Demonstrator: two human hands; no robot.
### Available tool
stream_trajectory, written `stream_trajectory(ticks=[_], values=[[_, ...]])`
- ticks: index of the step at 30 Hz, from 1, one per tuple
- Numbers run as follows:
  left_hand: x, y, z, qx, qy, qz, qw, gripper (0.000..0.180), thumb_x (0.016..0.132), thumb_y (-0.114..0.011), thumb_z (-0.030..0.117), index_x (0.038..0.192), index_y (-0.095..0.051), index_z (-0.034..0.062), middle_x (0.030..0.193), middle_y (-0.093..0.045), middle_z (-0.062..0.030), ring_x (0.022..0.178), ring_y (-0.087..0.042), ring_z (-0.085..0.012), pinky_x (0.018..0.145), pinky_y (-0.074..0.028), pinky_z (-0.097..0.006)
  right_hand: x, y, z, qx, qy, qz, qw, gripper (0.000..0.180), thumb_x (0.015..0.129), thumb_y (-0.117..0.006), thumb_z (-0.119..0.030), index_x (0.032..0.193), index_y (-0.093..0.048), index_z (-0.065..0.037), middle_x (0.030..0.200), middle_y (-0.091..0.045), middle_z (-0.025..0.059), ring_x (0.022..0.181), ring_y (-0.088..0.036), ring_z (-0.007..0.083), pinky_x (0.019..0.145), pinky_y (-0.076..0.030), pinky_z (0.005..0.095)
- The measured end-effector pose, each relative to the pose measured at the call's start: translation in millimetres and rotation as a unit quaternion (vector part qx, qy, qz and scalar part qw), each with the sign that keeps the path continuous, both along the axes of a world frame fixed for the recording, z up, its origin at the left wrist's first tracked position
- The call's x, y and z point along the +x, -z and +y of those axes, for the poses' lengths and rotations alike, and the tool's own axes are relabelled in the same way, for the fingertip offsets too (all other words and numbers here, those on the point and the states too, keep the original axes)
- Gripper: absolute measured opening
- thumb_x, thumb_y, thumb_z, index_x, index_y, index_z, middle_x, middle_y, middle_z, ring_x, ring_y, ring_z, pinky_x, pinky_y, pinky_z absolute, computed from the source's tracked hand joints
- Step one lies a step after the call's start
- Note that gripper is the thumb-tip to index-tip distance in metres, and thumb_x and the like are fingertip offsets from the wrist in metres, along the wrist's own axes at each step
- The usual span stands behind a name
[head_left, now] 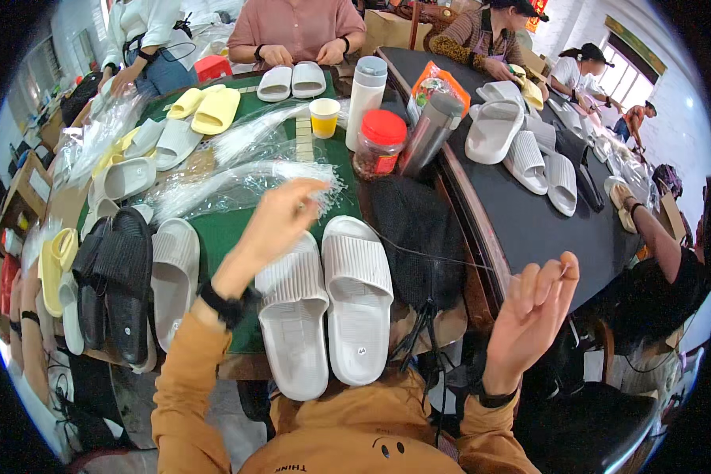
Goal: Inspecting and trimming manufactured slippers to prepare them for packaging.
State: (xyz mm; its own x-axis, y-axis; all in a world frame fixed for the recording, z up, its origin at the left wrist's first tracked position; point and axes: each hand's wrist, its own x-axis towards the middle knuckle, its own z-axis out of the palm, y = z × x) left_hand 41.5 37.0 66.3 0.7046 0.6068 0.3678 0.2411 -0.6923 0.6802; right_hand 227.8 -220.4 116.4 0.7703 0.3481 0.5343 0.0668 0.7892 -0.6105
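A pair of light grey slide slippers [359, 316] with ribbed straps lies in front of me at the table's near edge, toes pointing away. My left hand [272, 229] hovers over the left slipper's toe, fingers curled together beside the loose ends of a bundle of thin white plastic strands [253, 186]. What those fingers hold, if anything, is hidden. Off to the right, my right hand [533, 316] is raised with its fingers bent in a pinch. Something tiny shows at its fingertips, too small to name. A thin line runs across a black mesh bag [415, 233] toward this hand.
Black slippers [126, 276] and yellow ones [55, 265] crowd the left side. A red-lidded jar [381, 142], a white bottle [366, 99], a grey flask [432, 134] and a yellow cup [324, 118] stand ahead. Co-workers handle slippers around the green-topped table and black table [545, 237].
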Motion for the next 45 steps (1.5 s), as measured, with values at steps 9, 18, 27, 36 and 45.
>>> stream_trajectory(ticks=[9, 18, 27, 36, 45], values=[[2, 0, -130, -0.144, 0.317, -0.01, 0.938, 0.026, 0.092, -0.064, 0.011, 0.117, -0.062, 0.0047, 0.116, -0.063, -0.0111, 0.101, -0.063, -0.026, 0.084, -0.051, -0.034, -39, 1, -41, 0.013, -0.299, -0.049, 0.953, 0.012, 0.095, -0.06, -0.008, 0.09, -0.053, 0.001, 0.064, -0.059, 0.0114, 0.052, -0.061, 0.0247, 0.046, -0.049, 0.0311], [-67, 0, -149, 0.057, 0.14, -0.039, 0.988, 0.017, 0.083, -0.071, 0.01, 0.098, -0.065, 0.0041, 0.107, -0.066, -0.0097, 0.097, -0.065, -0.0298, 0.083, -0.052, -0.039, 7, -25, -63, 0.151, -0.337, -0.157, 0.916, 0.016, 0.093, -0.058, -0.007, 0.078, -0.055, -0.008, 0.072, -0.064, 0.0094, 0.06, -0.061, 0.0223, 0.055, -0.046, 0.0288], [-133, 21, -212, 0.097, 0.008, 0.026, 0.995, 0.023, 0.072, -0.081, 0.015, 0.088, -0.066, 0.0053, 0.101, -0.066, -0.009, 0.091, -0.065, -0.0285, 0.076, -0.055, -0.038, -11, 18, -7, -0.295, -0.158, -0.096, 0.937, 0.026, 0.09, -0.056, 0.006, 0.113, -0.048, -0.003, 0.081, -0.059, 0.0064, 0.067, -0.057, 0.0112, 0.058, -0.044, 0.0215], [-138, 53, -203, -0.003, -0.048, 0.03, 0.998, 0.02, 0.075, -0.077, 0.005, 0.089, -0.062, 0.003, 0.101, -0.067, -0.0115, 0.09, -0.064, -0.0302, 0.077, -0.053, -0.039, -29, 85, 21, -0.542, -0.275, -0.324, 0.725, 0.021, 0.089, -0.059, -0.004, 0.109, -0.065, 0.002, 0.088, -0.066, 0.0127, 0.074, -0.065, 0.0184, 0.063, -0.05, 0.0298], [-105, 55, -168, 0.103, -0.125, 0.034, 0.986, 0.019, 0.083, -0.072, 0.008, 0.087, -0.056, -0.0002, 0.104, -0.065, -0.015, 0.086, -0.065, -0.0331, 0.072, -0.054, -0.04, -51, 98, 27, -0.468, -0.178, -0.512, 0.698, 0.062, 0.09, -0.065, -0.016, 0.139, -0.039, 0.011, 0.141, -0.036, 0.0364, 0.134, -0.035, 0.0487, 0.11, -0.033, 0.048]])
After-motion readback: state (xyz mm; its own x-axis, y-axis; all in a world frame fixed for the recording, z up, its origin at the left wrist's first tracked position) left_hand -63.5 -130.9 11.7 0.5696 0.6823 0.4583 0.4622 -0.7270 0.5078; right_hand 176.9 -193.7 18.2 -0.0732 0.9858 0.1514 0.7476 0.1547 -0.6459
